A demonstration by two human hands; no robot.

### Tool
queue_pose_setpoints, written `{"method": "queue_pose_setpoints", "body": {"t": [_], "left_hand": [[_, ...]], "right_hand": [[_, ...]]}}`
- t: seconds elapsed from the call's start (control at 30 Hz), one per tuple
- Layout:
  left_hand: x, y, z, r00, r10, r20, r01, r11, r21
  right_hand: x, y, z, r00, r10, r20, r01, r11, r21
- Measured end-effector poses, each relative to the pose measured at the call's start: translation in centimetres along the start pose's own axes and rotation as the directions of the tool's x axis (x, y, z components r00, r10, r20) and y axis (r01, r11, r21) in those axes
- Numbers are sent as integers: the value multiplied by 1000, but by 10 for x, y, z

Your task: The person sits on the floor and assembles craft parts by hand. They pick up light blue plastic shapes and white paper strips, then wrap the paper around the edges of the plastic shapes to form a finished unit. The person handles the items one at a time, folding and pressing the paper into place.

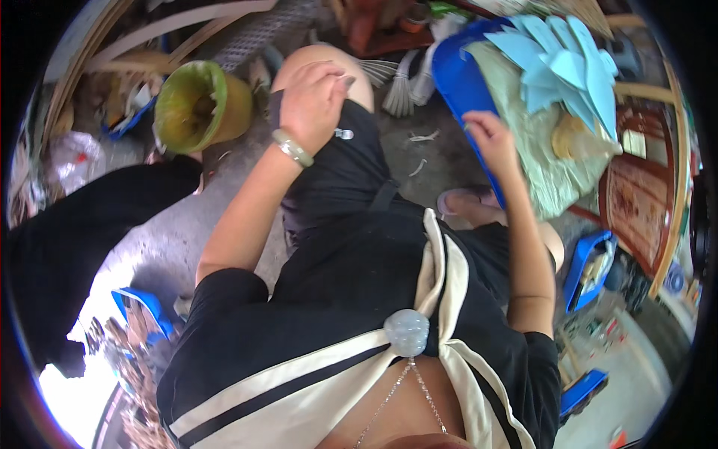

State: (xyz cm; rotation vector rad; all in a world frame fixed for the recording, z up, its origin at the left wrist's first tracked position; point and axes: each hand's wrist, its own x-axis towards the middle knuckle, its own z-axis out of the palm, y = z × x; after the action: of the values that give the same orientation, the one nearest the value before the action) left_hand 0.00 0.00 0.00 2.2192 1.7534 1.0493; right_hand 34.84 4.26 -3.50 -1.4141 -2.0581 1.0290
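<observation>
My left hand (313, 101), with a pale bangle on the wrist, is above my bent knee. Its fingers are curled together, and a small dark-grey bit shows at the fingertips, too small to name. Off to the right, my right hand (493, 146) is raised beside the edge of a blue tray (458, 75). Thumb and fingers are pinched there; a tiny greenish spot shows at the tips, but I cannot make it out. A pale green crinkled sheet (508, 93) lies over the tray. On it are a fanned pile of light blue pointed pieces (557, 63) and a yellowish see-through bottle (580, 141).
A yellow-green lined bin (202, 108) stands at the left, near a person in black clothes (97, 202). Bundles of white strips (404, 88) lie on the floor ahead. To the right are a wooden chair (636, 187) and a blue container (589, 269).
</observation>
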Motion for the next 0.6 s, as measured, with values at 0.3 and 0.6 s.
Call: {"method": "queue_pose_setpoints", "body": {"t": [0.3, 0.6], "left_hand": [[-7, 108, 51, 928, 85, 364, 42, 944, -327], [-15, 164, 68, 776, 116, 620, 117, 939, -323]], "right_hand": [[-139, 35, 23, 983, 132, 127, -136, 990, 24], [-141, 59, 10, 972, 231, 52, -231, 973, -2]]}}
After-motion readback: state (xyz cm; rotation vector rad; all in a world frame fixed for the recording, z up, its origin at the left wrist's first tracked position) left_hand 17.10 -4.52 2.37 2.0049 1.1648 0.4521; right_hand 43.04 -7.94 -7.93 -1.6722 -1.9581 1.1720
